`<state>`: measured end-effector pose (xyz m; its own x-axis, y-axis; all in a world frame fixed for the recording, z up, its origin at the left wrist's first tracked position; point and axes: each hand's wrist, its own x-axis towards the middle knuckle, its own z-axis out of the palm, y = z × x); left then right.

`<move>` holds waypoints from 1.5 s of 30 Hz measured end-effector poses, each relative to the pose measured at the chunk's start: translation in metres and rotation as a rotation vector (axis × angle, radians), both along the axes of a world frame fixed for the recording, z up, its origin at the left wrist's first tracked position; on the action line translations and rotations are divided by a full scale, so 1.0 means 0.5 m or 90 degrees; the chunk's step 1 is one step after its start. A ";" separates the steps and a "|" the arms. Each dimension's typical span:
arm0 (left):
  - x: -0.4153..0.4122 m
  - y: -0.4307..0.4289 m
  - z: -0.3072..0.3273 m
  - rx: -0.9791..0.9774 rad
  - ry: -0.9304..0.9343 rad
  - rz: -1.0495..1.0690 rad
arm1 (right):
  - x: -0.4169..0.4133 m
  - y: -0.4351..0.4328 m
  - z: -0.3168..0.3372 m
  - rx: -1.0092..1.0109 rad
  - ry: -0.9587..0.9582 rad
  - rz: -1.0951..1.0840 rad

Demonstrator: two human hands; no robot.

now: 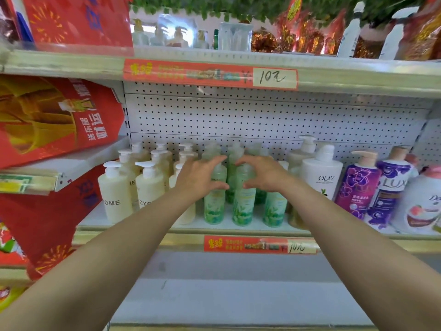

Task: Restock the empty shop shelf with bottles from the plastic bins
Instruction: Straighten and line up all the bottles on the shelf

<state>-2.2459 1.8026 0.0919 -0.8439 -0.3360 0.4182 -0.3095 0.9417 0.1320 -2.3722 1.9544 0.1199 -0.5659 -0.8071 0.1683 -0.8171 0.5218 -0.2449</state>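
On the middle shelf (pixel 148 225), a cluster of green bottles (pixel 242 206) stands between cream pump bottles (pixel 114 194) and a white Olay bottle (pixel 321 175). The left hand (pixel 198 177) and right hand (pixel 265 174) curl half-open around the cluster's top; whether they actually grip cannot be told.

Red gift bags (pixel 55 120) leaning at the left, one above another. Red price strip (pixel 210 73) marked "10" on the upper ledge; a smaller one (pixel 261 244) on the lower ledge. White pegboard (pixel 274 120) behind. Up top, gold and red foil packets (pixel 307 37), two white spray cans (pixel 350 32) and green leaves (pixel 214 5) hanging along the very top edge.
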 end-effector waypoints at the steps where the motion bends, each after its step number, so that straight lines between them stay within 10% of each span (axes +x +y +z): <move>1: -0.004 -0.002 0.000 0.011 -0.003 0.000 | -0.001 0.001 -0.002 -0.018 -0.012 -0.002; 21: -0.015 -0.035 0.014 0.137 -0.064 -0.006 | 0.000 -0.011 0.006 -0.036 -0.025 0.035; 36: -0.046 0.026 0.013 0.012 -0.027 -0.047 | -0.042 0.047 0.016 -0.197 0.024 0.006; 45: -0.058 0.057 -0.012 -0.063 -0.015 -0.009 | -0.084 0.103 -0.016 0.060 0.013 -0.047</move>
